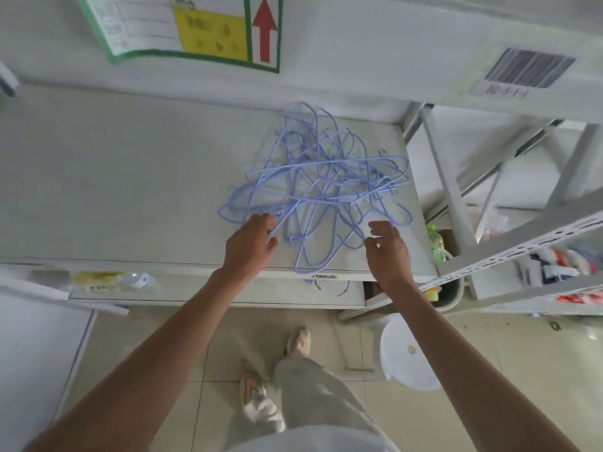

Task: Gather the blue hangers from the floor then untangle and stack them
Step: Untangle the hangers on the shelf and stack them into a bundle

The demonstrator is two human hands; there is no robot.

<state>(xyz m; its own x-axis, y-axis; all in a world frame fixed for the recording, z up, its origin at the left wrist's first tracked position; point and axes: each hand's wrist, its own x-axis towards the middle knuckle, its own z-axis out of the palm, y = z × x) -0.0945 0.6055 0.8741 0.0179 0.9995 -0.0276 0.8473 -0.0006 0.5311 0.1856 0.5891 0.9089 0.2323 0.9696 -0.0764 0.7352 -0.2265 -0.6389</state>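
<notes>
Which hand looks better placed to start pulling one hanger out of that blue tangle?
Probably the left hand: its fingers are already closed around a wire at the near edge of the blue hangers. The right hand hovers open beside the pile.

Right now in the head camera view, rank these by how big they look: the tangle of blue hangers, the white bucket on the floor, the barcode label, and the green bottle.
1. Tangle of blue hangers
2. White bucket, though it sits nearer the camera, which inflates it
3. Barcode label
4. Green bottle, partly hidden
</notes>
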